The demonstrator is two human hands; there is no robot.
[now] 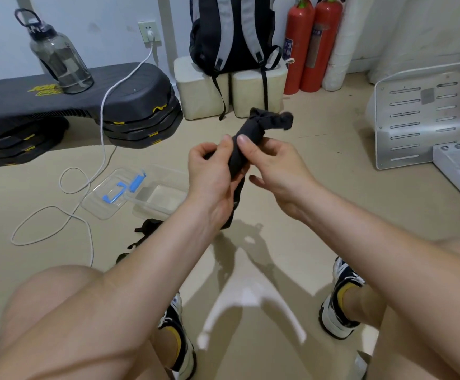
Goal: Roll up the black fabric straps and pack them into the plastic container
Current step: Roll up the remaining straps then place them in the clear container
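Note:
I hold a black fabric strap (261, 124) up in front of me with both hands. My left hand (212, 174) grips its lower part, and a loose tail hangs down past my wrist. My right hand (275, 165) pinches the strap's middle between thumb and fingers. The strap's top end is bunched up and sticks out above my hands. The clear plastic container (159, 201) stands open on the floor to the left of my hands. Its lid (108, 196) with blue clips lies beside it. More black straps (146, 229) lie on the floor in front of the container, partly hidden by my left forearm.
A white cable (101, 149) loops over the floor at left, running from a wall socket. A black step platform (72, 105) with a water bottle (56, 56) stands at far left. A backpack (231, 34), two fire extinguishers (314, 45) and a white metal rack (426, 113) line the back and right.

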